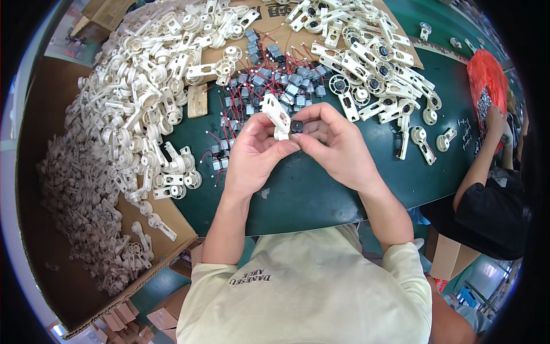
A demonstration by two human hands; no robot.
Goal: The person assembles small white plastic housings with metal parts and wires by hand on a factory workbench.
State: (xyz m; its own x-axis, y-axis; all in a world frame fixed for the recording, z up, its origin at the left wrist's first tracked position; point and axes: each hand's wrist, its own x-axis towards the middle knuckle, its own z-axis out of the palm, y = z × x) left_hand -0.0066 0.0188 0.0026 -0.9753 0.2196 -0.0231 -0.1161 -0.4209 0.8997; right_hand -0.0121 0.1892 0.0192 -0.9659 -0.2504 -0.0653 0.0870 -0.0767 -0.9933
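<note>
In front of my body, my left hand (251, 153) grips a white plastic housing (276, 114) with slots, tilted between thumb and fingers. Close against it, my right hand (337, 140) pinches a small motor (296, 126) whose black end faces up. Whether the motor touches the housing, I cannot tell. Just beyond my hands lies a heap of small grey motors (292, 89) with red and white wires. At the right rests a group of white housings (372, 63), several with black motor ends in them.
A large pile of white housings (149, 74) spills from a cardboard box (54, 120) at the left. A wooden block (197, 101) lies on the green table (286, 200). At the far right, another person's hand (495, 121) is at a red plastic bag (486, 74).
</note>
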